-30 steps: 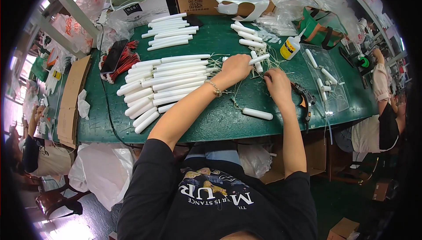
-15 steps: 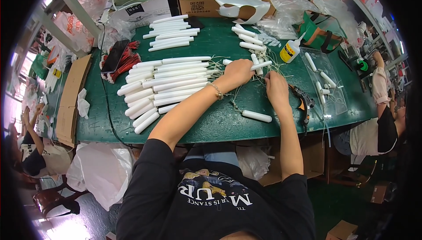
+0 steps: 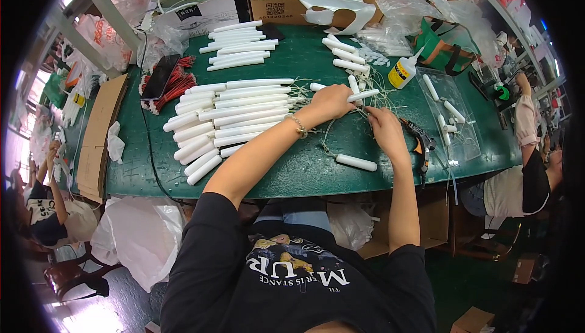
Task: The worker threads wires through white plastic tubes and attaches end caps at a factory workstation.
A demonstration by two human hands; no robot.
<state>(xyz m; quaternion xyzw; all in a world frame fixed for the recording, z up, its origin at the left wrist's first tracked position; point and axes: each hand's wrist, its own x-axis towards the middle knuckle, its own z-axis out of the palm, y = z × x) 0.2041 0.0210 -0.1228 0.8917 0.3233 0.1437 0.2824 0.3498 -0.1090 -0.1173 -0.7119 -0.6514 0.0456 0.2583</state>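
A short white tube (image 3: 364,96) sticks out to the right from the closed fingers of my left hand (image 3: 332,102). My right hand (image 3: 387,130) is just below the tube's end, thumb and fingers pinched around thin pale wires (image 3: 361,108); their exact grip is too small to make out. More of these wires trail around both hands. Toward me lies another white tube (image 3: 356,162) with wires at its left end. Left of my hands, long white tubes (image 3: 253,106) lie in stacked rows, wire ends pointing toward my left hand.
A glue bottle (image 3: 402,72) stands beyond my right hand. To its right, a clear sheet (image 3: 466,135) carries several tubes. An orange-and-black tool (image 3: 420,144) lies beside my right forearm. A phone (image 3: 161,78) rests on red wires (image 3: 183,81). Cardboard boxes (image 3: 311,11) line the back.
My right hand has tilted leftward, and its fingertips have come down a little, nearer the tube in my left hand. My left hand has hardly moved.
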